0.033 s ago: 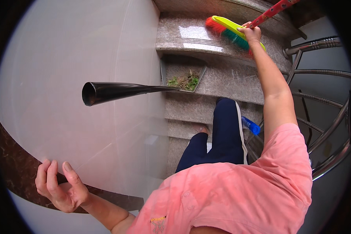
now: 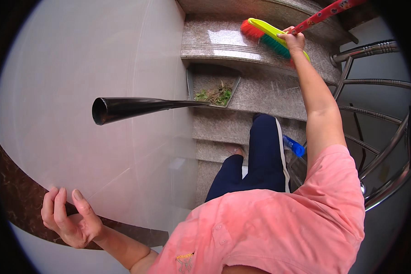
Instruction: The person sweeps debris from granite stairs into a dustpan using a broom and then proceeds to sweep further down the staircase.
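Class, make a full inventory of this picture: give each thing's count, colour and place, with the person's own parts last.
Broom: one, yellow-green head, red and green bristles, red handle, on an upper step
Dustpan: one, grey with black handle, on a step beside the wall
Leaves and dry scraps: a small heap, green and brown, in the dustpan
Stairs: several steps, speckled grey, centre
Wall: one, pale, left
Railing: one, silver, right
Cylindrical object: one, blue, beside the right leg
Shirt: one, pink, bottom
Trousers: one pair, navy with white stripe, lower centre
Right hand: one, bare, gripping the broom
Left hand: one, bare, lower left, empty
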